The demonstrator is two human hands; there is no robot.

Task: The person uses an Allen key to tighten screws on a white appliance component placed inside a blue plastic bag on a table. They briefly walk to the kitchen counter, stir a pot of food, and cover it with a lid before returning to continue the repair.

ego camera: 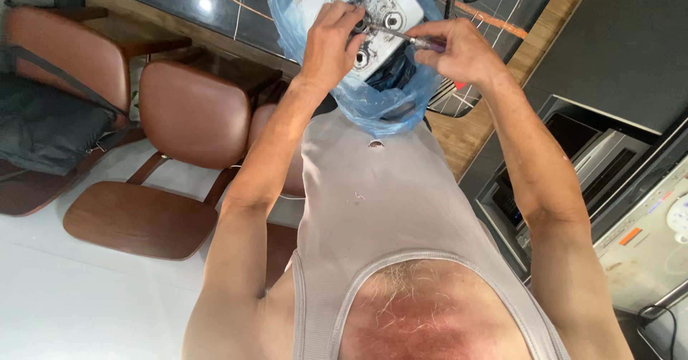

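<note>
Left hand (331,39) fingers curled, pressing grimy white device (383,17) inside blue plastic bag (380,106), far centre. Right hand (459,48) pinches thin screwdriver (410,39), tip on device. Brown chairs (190,116) left, dark table (236,9) far.

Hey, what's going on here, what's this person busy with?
A person is working on a white appliance part that sits in a blue plastic bag at a dark table's edge. The left hand steadies the part by its round fittings, while the right hand holds a screwdriver with its tip against it. Brown chairs stand alongside.
</note>
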